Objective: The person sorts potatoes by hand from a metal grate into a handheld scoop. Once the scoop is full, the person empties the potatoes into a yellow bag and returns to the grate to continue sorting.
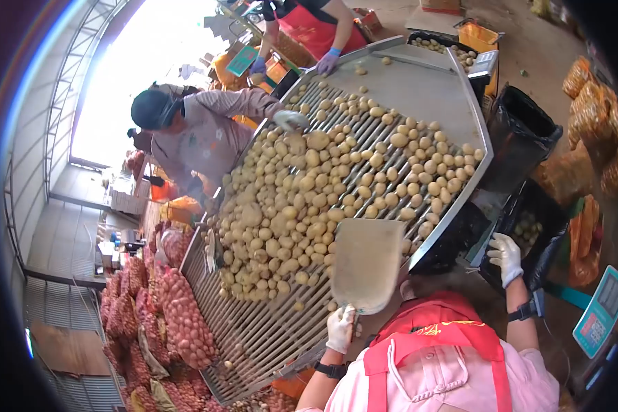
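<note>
My left hand (341, 328), in a white glove, is closed around the handle of a flat metal scoop (368, 264). The scoop's broad pan rests at or just above the near edge of the slatted sorting table (271, 357), beside a large heap of potatoes (281, 213). My right hand (506, 258), also gloved, is out to the right at the near side of a black-lined crate (529, 226) with some potatoes inside. Its fingers look apart, with nothing visible between them.
Across the table, a person's gloved hand (292, 121) reaches over the potatoes. Another person in a red apron (309, 31) stands at the far end. Red mesh sacks (185, 319) are piled left. A black-lined bin (522, 130) and a scale display (601, 312) are right.
</note>
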Available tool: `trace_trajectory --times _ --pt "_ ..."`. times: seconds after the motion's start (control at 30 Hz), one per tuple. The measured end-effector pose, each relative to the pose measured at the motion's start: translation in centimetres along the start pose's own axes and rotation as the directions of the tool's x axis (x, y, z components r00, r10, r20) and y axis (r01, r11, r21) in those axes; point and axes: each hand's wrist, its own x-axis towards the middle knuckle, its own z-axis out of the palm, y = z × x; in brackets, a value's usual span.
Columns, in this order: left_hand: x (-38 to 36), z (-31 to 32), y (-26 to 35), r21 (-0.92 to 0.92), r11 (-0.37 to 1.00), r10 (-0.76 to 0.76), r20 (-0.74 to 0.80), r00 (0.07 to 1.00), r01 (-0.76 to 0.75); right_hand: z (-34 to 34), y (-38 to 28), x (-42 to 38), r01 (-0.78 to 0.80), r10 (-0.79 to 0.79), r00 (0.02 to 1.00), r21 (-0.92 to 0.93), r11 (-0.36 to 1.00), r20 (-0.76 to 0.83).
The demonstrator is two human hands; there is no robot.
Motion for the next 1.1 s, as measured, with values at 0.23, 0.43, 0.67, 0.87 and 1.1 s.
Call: trace_trajectory --times 0.23,0.43,0.67,0.87,1.1 --pt "2.1 -9.5 -10.2 -0.269 0.963 -0.112 -0.423 0.899 -0.006 15.8 0.5 -4.8 0.545 -0.349 0.834 -0.542 0.640 0.427" --pt "1.1 -12.3 -13.3 -0.324 0.944 -0.228 -0.508 0.831 0.060 25.0 2.6 -7.5 0.881 -0.276 0.453 -0.473 -0.006 0.847" --pt "-2.1 -15.2 -15.2 -0.340 0.940 -0.217 -0.626 0.749 -0.012 27.9 3.2 -3.1 0.907 -0.249 0.157 -0.239 -0.346 0.956" --pt "-5.6 -14.9 -16.4 -0.327 0.944 -0.281 -0.717 0.638 0.048 26.8 -2.2 4.3 0.733 -0.497 0.526 -0.664 -0.147 0.690" --pt "-4.1 -11.7 -14.7 -0.468 0.875 -0.440 -0.659 0.610 0.126 32.4 3.7 1.1 0.935 -0.074 0.075 -0.096 -0.343 0.994"
